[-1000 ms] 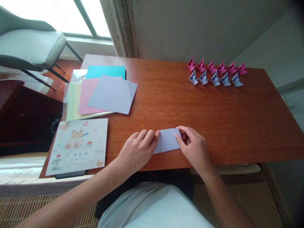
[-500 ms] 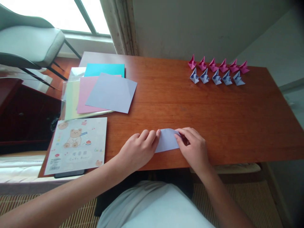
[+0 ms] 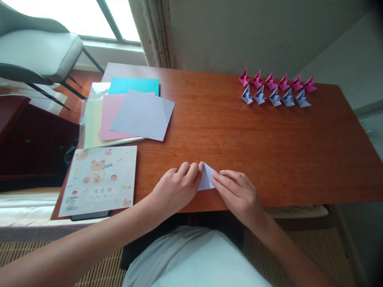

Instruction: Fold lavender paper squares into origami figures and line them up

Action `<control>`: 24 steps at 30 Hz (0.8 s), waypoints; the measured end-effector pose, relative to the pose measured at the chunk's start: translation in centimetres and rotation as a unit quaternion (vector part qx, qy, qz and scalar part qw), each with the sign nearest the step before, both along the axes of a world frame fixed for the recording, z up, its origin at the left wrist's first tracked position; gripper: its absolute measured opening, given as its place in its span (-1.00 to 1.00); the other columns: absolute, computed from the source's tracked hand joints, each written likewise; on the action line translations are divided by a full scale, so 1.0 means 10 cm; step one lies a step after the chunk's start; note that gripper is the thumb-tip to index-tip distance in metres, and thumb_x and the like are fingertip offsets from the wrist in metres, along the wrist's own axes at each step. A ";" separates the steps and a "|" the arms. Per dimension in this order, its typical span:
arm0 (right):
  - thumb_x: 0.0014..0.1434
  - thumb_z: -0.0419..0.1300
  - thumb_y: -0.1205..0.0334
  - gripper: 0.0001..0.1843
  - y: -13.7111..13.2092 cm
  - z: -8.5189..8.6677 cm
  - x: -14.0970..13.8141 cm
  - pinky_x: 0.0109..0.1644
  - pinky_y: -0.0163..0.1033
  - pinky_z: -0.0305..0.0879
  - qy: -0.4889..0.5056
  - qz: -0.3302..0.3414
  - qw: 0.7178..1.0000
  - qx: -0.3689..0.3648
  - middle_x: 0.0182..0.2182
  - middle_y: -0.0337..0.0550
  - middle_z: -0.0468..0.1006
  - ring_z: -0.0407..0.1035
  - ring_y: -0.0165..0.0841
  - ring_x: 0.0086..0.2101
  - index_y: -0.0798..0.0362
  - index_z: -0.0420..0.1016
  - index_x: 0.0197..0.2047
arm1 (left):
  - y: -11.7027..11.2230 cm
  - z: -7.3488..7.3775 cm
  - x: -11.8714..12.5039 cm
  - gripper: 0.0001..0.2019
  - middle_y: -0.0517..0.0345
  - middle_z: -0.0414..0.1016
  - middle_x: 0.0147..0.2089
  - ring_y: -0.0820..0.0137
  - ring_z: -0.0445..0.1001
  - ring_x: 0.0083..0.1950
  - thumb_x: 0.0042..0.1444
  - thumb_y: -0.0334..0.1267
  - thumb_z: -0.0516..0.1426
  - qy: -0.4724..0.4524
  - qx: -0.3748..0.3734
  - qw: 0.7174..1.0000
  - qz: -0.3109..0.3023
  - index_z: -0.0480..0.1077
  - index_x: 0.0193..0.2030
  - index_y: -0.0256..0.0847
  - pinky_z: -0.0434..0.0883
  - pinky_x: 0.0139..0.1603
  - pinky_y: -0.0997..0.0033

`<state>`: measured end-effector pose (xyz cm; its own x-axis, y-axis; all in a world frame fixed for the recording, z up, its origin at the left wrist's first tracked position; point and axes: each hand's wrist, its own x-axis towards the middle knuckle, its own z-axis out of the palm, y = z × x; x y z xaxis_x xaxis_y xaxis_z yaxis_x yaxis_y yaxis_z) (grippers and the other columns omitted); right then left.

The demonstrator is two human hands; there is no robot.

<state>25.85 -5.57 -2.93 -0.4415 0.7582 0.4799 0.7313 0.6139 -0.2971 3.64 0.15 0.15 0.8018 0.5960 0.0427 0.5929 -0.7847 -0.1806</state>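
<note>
- Room corner: pale wall, bright window at upper left, a grey chair [image 3: 38,48] below it.
- Reddish wooden table [image 3: 269,135] fills the middle of the view; the person sits at its near edge.
- Far left of the table: a loose stack of coloured sheets [image 3: 101,119] in teal, pink and pale green, with a lilac sheet [image 3: 142,114] on top.
- Just in front of the stack: a printed cover sheet [image 3: 100,179] with a cartoon bear, reaching the near-left corner.
- Far right: two tidy rows of folded paper figures, the pink row [image 3: 277,81] behind and the blue row [image 3: 273,97] in front, well apart from the hands.
- Folded lilac paper [image 3: 207,178]: near edge, centre, flat on the wood between the hands. Only a small pointed wedge shows; the rest lies under the right fingers.
- Handling, by judgement: thin, very light and limp away from its creases, likely to slide on smooth wood — and it dents easily. Best pinned flat with fingertips near an edge or corner, or pinched along a fold.
- Left hand [image 3: 176,189]: fingers curled, knuckles up, tips at the paper's left edge. Pinching or only pinning — cannot tell.
- Right hand [image 3: 239,193]: spread flat, fingers straight and together, lying across the paper's right part and pressing it to the table. It grips nothing.
</note>
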 end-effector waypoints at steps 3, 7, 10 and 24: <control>0.25 0.28 0.50 -0.67 0.01 0.01 -0.01 0.05 -0.03 0.44 -0.008 0.009 1.000 -0.001 0.05 -0.10 0.64 0.47 -0.16 0.00 0.11 0.57 0.07 | -0.01 0.00 0.00 -0.61 0.05 0.41 -0.26 0.33 0.42 -0.28 0.35 -0.46 -0.02 -0.002 0.002 1.000 0.005 0.33 0.27 -0.45 0.26 -0.49 0.32; 0.25 0.29 0.49 -0.68 0.02 0.01 -0.02 0.04 -0.03 0.44 -0.007 0.013 1.000 0.002 0.03 -0.10 0.65 0.47 -0.17 -0.01 0.11 0.58 0.06 | -0.02 0.00 0.00 -0.61 0.04 0.42 -0.25 0.33 0.42 -0.28 0.35 -0.46 -0.01 -0.001 -0.003 1.000 0.007 0.31 0.28 -0.45 0.27 -0.48 0.32; 0.22 0.31 0.49 -0.69 0.01 0.00 -0.03 0.03 -0.02 0.44 -0.011 0.011 1.000 -0.003 0.02 -0.08 0.66 0.47 -0.16 -0.02 0.12 0.59 0.03 | -0.01 0.00 0.01 -0.61 0.04 0.43 -0.25 0.33 0.43 -0.27 0.35 -0.46 0.00 -0.001 -0.009 1.000 0.009 0.31 0.28 -0.44 0.29 -0.47 0.32; 0.24 0.27 0.48 -0.70 0.00 0.02 -0.02 0.08 -0.03 0.45 -0.024 0.019 0.999 -0.023 0.04 -0.05 0.64 0.44 -0.16 0.02 0.11 0.60 0.03 | -0.11 -0.13 -0.15 -0.66 -0.18 0.49 0.25 0.17 0.48 0.22 0.36 -0.46 -0.02 -0.148 -0.007 0.984 -0.100 0.47 0.14 -0.45 0.42 0.23 0.18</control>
